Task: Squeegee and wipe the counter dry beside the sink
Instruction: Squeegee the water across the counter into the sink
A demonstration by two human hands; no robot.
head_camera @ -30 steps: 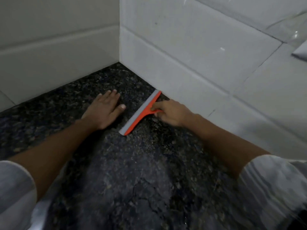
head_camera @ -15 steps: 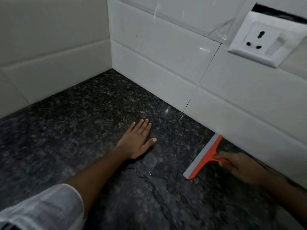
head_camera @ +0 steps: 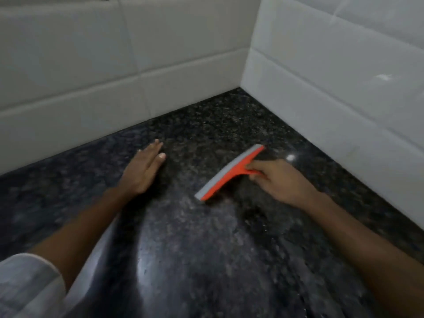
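An orange squeegee (head_camera: 229, 173) with a grey rubber blade lies blade-down on the dark speckled granite counter (head_camera: 206, 249), slanting from lower left to upper right. My right hand (head_camera: 280, 182) grips its short orange handle from the right. My left hand (head_camera: 143, 173) rests flat on the counter to the left of the blade, fingers together and pointing toward the corner, a hand's width away from the squeegee. No sink shows in this view.
White tiled walls meet in a corner (head_camera: 250, 88) behind the counter, one wall (head_camera: 91, 88) along the back left and one (head_camera: 344, 88) along the right. A pale sheen (head_camera: 142, 260) runs across the near counter surface. My white sleeve (head_camera: 27, 285) fills the lower left.
The view has swung left, and the wall socket seen half a second ago is out of frame. The squeegee now sits away from the right wall, nearer my left hand.
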